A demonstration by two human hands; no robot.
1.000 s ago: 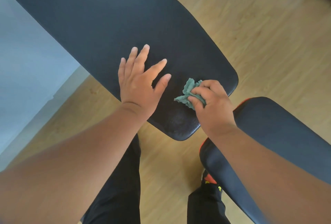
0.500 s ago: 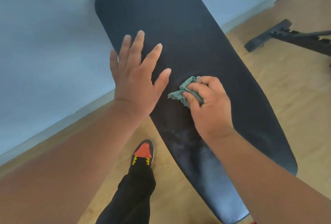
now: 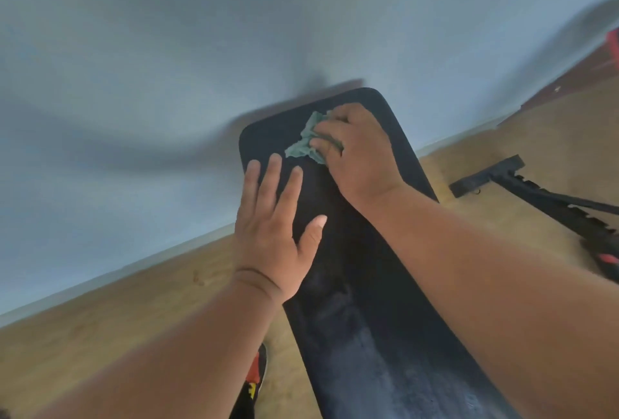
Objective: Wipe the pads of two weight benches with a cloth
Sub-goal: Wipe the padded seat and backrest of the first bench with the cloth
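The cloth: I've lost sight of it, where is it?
The cloth is bunched in the right hand near the black pad's far end, beyond the left hand's fingertips.

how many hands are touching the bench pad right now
2. The left hand rests flat on the black pad at its left edge; the right hand grips the green cloth near its far end.

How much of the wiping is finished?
Looks done: the near part of the black pad shows pale wipe streaks. In hand: the right hand presses the green cloth near the pad's far end, while the left hand rests flat on it. Left: the far corner, and the second bench, which isn't in view.
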